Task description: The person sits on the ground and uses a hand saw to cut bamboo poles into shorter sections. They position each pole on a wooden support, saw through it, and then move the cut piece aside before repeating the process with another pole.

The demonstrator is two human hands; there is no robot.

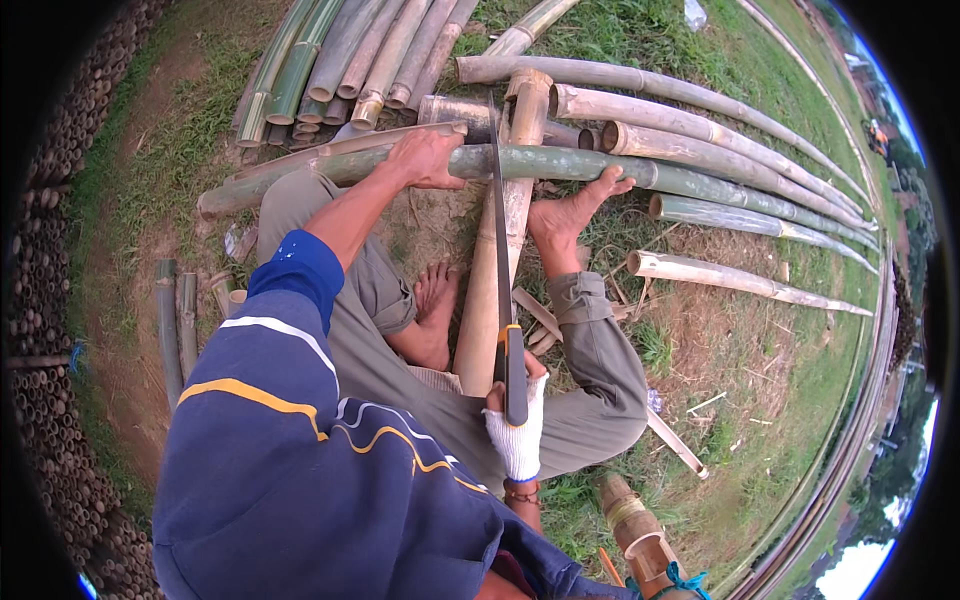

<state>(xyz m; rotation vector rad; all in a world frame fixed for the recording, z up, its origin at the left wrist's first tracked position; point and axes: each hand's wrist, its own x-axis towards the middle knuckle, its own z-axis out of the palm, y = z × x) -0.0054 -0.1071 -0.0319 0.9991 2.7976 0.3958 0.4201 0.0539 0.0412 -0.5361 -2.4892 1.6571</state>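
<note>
A long green bamboo pole lies crosswise in front of me, over a thick tan bamboo post that runs toward my lap. My bare left hand is closed over the green pole, left of the post. In a white knit glove, my right hand grips the black and yellow handle of a hand saw. Its long blade points away from me and crosses the green pole just right of my left hand. How deep the teeth sit cannot be seen. My bare foot braces against the pole at the right.
Several cut bamboo poles fan out at the right, and more lie bundled at the far left. Stacked bamboo lines the left edge. Split bamboo scraps lie near my foot. A bamboo container stands at the lower right.
</note>
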